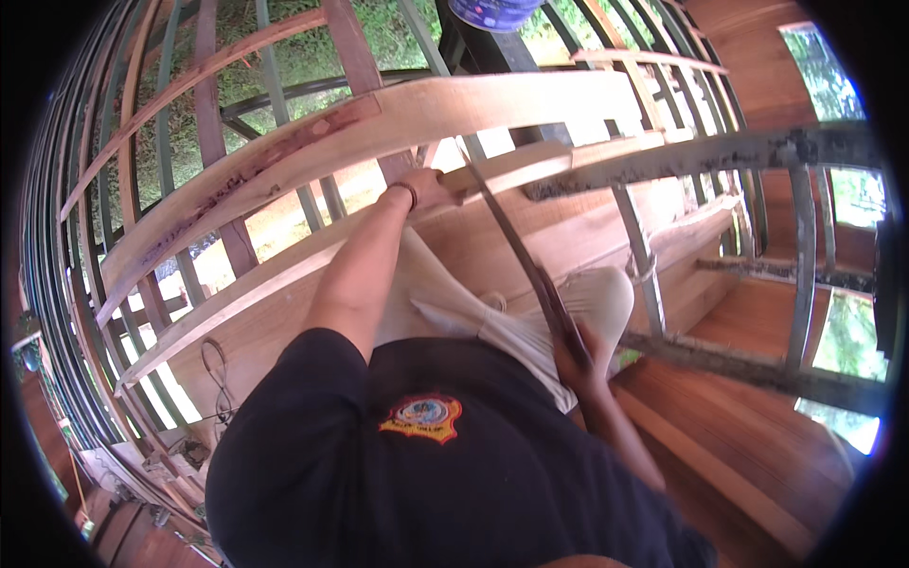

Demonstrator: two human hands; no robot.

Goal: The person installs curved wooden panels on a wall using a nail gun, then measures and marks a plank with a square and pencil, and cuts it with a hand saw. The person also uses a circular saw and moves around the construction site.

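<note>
My right hand (579, 355) is closed round the dark brown handle of a handsaw (511, 232), whose long thin blade I see nearly edge-on. The blade runs away from me, up and to the left, and its far part crosses a pale wooden strip (525, 168). Just left of the blade, my left hand (431, 189) grips this strip, fingers wrapped over it and partly hidden. A dark band circles the left wrist. Beyond the strip stretches a long pale wooden beam (492, 99) with a reddish-brown streak toward its left.
At the right stands a worn dark metal frame (701, 163) with rungs, close to my right knee. Upright slats (206, 104) form a railing beyond the beam. A blue bucket (494, 13) is at the top, and wooden planks (720, 454) lie at lower right.
</note>
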